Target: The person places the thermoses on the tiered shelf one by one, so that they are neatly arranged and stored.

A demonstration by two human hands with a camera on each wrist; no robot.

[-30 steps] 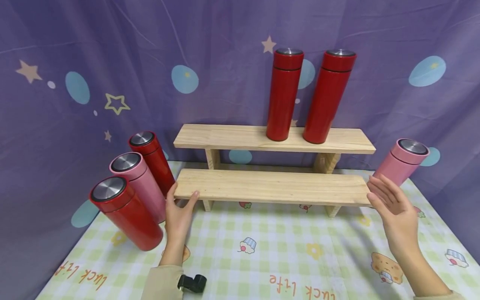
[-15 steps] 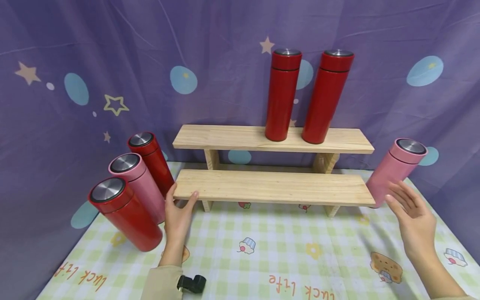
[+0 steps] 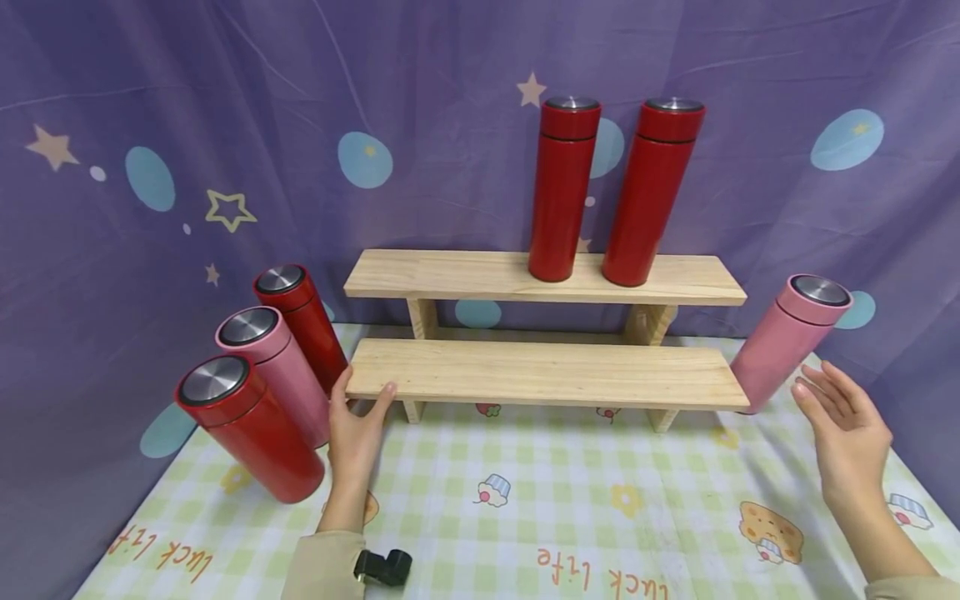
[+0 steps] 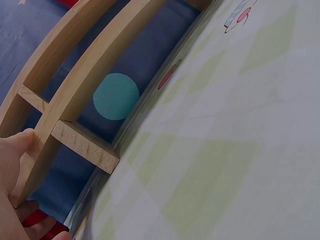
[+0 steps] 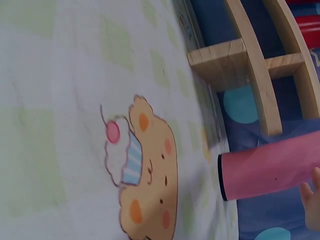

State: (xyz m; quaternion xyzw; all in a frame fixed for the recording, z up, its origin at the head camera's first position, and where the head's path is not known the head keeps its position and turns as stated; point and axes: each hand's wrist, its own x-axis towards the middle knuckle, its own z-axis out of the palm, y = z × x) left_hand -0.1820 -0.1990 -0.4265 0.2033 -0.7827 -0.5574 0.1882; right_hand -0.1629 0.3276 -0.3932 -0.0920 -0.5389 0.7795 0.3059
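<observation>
- Head: a pink cylindrical metal-topped bottle (image 3: 787, 346) stands upright just ahead-left of the nearer right hand (image 3: 851, 437), relaxed, holding nothing; the left hand (image 3: 356, 433) grips a pale wooden two-tier shelf (image 3: 547, 371).
- Left wrist: thumb and fingers straddle the shelf's end.
- Right wrist: fingers overlap the bottle; contact unclear.

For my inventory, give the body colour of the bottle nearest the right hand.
The bottle is pink; the head view shows it best.

Both sleeves (image 3: 322, 568) are beige, the left one bearing a small black device (image 3: 392, 568).
</observation>
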